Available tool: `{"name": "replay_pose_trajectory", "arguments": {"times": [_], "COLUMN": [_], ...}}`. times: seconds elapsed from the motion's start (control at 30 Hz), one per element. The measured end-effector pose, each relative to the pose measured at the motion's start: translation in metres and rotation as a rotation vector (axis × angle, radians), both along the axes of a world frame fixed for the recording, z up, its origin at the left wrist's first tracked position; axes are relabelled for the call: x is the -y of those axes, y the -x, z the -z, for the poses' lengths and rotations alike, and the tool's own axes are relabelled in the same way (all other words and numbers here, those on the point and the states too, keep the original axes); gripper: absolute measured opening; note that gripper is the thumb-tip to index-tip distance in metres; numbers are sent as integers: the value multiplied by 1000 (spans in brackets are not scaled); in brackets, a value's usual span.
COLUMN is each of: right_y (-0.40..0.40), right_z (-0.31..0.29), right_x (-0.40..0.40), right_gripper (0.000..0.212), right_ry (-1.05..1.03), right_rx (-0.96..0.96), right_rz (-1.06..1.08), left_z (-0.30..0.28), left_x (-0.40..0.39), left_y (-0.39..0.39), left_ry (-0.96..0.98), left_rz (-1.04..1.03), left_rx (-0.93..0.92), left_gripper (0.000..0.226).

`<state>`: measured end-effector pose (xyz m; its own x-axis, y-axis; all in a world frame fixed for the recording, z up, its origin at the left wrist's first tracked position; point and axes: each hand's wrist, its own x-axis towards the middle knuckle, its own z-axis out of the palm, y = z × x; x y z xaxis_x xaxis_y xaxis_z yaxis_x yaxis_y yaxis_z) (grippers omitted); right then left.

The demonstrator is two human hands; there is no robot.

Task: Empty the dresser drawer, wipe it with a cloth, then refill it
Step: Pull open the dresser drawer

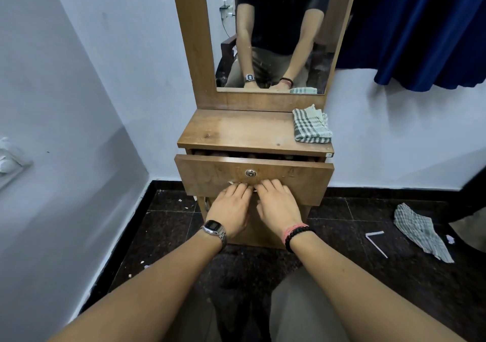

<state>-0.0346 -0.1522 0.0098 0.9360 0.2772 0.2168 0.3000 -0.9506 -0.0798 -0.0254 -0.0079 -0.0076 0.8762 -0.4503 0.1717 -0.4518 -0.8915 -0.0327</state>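
The wooden dresser's drawer (294, 176) stands slightly open, a dark gap showing along its top with dim contents inside that I cannot make out. Its front has a round metal lock (250, 173) and a metal handle (232, 183), mostly covered by my fingers. My left hand (231, 205) and my right hand (276, 203) sit side by side on the drawer front, fingers curled over the handle. A folded checked cloth (311, 127) lies on the right of the dresser top (236, 130).
A mirror (273, 34) rises behind the dresser top. Walls close in at the left and behind. On the dark tiled floor at the right lie another checked cloth (420, 231) and a white bent strip (376, 241). A blue curtain (420, 26) hangs at the upper right.
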Motion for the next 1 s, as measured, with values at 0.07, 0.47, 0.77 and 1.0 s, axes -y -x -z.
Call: {"name": "replay_pose_trajectory", "arguments": {"times": [0.07,0.47,0.77,1.0], "right_y": [14,84,117,115], "right_z": [-1,-8,-47,-52], "right_x": [-4,-21,-9,23], "right_gripper": [37,43,44,59], "right_ry": [-2,25,-188,-38], "right_rx": [-8,-82,193,-118], "right_rz": [13,49,32,7], "left_z": [-9,-58,-48,-54], "left_x": [-2,-38,-45,-44], "left_y": [9,23,50,80], "left_ry": [-1,107,238,262], "left_rz": [23,165,197,144], "left_rx": [-9,183,83,-3], "left_gripper": [49,44,33,33]}}
